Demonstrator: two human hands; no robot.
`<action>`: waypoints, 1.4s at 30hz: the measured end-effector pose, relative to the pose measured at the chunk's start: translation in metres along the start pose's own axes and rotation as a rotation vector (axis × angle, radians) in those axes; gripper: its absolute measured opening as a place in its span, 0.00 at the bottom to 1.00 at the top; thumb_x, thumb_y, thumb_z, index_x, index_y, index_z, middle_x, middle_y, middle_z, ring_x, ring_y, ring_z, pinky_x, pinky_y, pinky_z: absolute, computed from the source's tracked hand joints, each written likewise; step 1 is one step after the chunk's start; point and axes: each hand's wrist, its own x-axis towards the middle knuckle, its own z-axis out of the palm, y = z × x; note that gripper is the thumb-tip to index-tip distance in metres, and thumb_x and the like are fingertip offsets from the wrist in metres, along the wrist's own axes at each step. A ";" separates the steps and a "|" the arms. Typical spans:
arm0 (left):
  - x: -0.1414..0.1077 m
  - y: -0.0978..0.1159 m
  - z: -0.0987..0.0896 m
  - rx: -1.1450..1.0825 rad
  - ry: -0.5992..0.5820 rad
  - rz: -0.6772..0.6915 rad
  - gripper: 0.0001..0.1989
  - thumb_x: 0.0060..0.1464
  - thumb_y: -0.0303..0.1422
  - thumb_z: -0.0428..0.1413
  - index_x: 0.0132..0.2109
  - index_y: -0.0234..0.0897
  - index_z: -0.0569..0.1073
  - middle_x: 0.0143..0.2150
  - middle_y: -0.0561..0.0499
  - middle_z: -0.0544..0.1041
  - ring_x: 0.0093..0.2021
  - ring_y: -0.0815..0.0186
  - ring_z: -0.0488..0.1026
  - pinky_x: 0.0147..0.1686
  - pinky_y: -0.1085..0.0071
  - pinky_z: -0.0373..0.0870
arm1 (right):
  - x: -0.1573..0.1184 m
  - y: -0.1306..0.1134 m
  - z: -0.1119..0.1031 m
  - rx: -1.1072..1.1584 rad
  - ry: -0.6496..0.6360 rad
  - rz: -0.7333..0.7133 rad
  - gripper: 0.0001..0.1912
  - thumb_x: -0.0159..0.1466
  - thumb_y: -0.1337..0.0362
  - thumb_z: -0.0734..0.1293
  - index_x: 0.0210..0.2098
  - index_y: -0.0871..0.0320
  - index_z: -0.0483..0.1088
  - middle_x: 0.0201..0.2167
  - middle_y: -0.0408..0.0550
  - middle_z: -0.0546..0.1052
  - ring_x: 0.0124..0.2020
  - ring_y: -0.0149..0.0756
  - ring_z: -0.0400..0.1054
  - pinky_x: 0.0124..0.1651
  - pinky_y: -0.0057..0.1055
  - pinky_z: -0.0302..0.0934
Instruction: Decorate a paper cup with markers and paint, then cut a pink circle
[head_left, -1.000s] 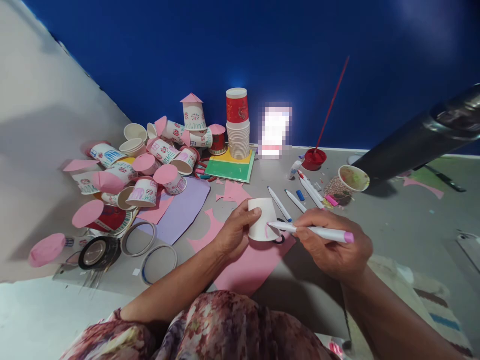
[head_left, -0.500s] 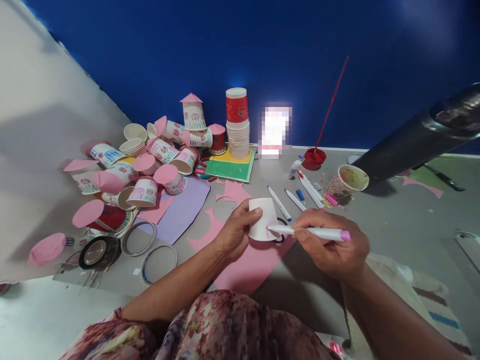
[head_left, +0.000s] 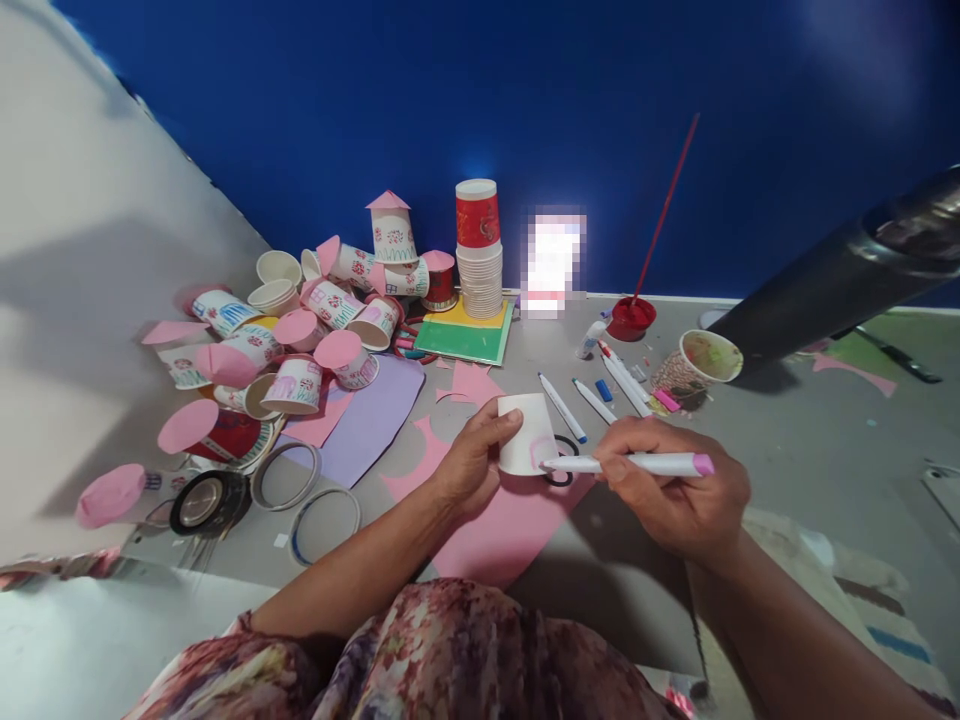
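Note:
A white paper cup (head_left: 523, 432) is held on its side by my left hand (head_left: 478, 455), thumb on its wall and fingers beneath. My right hand (head_left: 670, 487) grips a white marker (head_left: 664, 463) with a pink end; its tip touches the cup near the lower right edge. A faint pink curved line shows on the cup there. Pink paper (head_left: 491, 535) lies under the hands, and black scissor handles (head_left: 564, 470) show partly behind the cup and marker.
Decorated cups (head_left: 294, 384) with pink paper tops crowd the left. A cup stack (head_left: 480, 270) stands on a green and yellow packet (head_left: 469, 343). Uncapped markers (head_left: 562, 408), a red bowl (head_left: 631, 318), a stained cup (head_left: 701, 362) and tape rings (head_left: 324, 525) lie around.
The marker tip has moved slightly right and down on the cup, and the pink line is longer and curved. My right hand has shifted slightly right. The view has shifted a little.

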 end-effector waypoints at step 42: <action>0.000 0.001 0.002 -0.047 -0.038 -0.024 0.22 0.44 0.38 0.73 0.44 0.33 0.78 0.36 0.48 0.80 0.36 0.62 0.77 0.35 0.68 0.77 | -0.002 0.003 -0.001 -0.046 0.017 -0.027 0.06 0.66 0.72 0.68 0.33 0.56 0.74 0.26 0.43 0.80 0.24 0.30 0.73 0.26 0.25 0.61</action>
